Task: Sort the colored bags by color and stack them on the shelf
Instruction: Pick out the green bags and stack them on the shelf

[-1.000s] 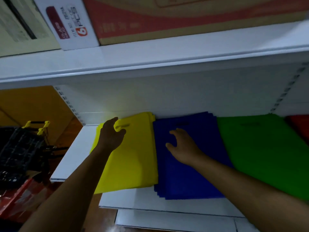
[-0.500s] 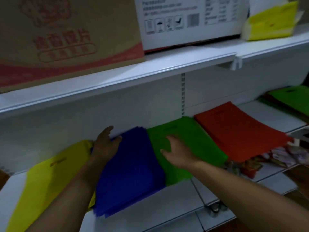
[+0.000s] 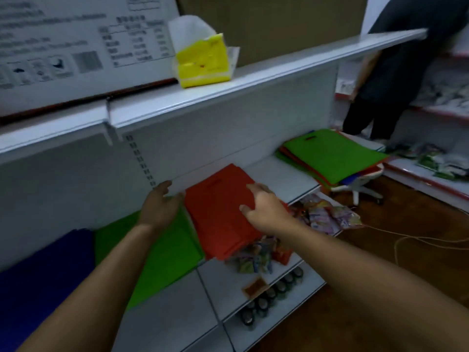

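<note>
A: Head view, left to right: blue bags (image 3: 38,275) flat on the shelf (image 3: 177,321), green bags (image 3: 162,252) just beside them, then the red bags (image 3: 220,214).

B: Hands?

A: Left hand (image 3: 160,207) lies flat, fingers straight, over the green stack's back corner next to the red one. Right hand (image 3: 264,209) rests on the red stack's right edge, fingers bent; can't tell if it pinches the top bag.

B: Further right?

A: Mixed pile (image 3: 332,156), green on top, same shelf, well apart from the red stack.

Both bare forearms reach up from the frame's lower edge. The left hand (image 3: 160,208) lies mid-frame, fingers straight, palm down. The right hand (image 3: 266,208), just right of centre, has fingers loosely bent and spread.
</note>
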`<state>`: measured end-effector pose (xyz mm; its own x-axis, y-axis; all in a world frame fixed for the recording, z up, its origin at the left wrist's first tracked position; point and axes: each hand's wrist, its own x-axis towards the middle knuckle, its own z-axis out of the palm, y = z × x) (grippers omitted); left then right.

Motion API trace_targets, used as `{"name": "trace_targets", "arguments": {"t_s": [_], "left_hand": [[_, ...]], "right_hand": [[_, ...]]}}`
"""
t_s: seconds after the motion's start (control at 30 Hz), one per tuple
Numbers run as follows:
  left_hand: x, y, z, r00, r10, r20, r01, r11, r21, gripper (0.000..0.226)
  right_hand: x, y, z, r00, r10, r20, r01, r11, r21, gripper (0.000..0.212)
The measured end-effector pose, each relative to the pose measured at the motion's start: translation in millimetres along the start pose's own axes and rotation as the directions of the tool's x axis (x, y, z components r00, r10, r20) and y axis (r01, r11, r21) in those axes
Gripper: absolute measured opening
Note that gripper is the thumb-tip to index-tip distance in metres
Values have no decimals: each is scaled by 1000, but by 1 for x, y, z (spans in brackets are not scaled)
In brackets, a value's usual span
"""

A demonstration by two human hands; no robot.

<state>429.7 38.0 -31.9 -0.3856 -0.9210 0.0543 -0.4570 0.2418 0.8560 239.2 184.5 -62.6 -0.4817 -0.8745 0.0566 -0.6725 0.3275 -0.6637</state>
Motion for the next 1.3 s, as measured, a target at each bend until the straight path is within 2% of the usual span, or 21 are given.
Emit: {"name": "trace_targets", "arguments": {"t_s": [0.3,0.67,0.87,0.97,1.07,1.2,1.3], "left_hand": [[33,71,139,998,17,63,-18,1000,20,55],[150,141,294,949,77,305,-83,997,6,51],[183,150,366,921,44,387,-86,992,92,51],[201,145,394,920,4,392,-84,979,187,44],[211,145,422,917,-21,398,-104,951,291,48],[223,146,459,916,-52,398,-124,906,404,58],[233,147,479,914,-122,387,-67,895,440,61]], "right_hand": [[25,121,-93,994,105,-31,-105,994,12,65],[111,239,-162,949,270,-162,-276,961,-20,66],[162,302,-194,921,383,-68,-385,922,-37,68],[188,337,-204,927,366,-85,-373,924,-81,67],[220,370,-215,927,367,-72,-374,909,-183,72],[258,401,-218,920,391,16,-370,882,-290,78],[271,412,-211,917,387,98,-337,881,-331,77]]}}
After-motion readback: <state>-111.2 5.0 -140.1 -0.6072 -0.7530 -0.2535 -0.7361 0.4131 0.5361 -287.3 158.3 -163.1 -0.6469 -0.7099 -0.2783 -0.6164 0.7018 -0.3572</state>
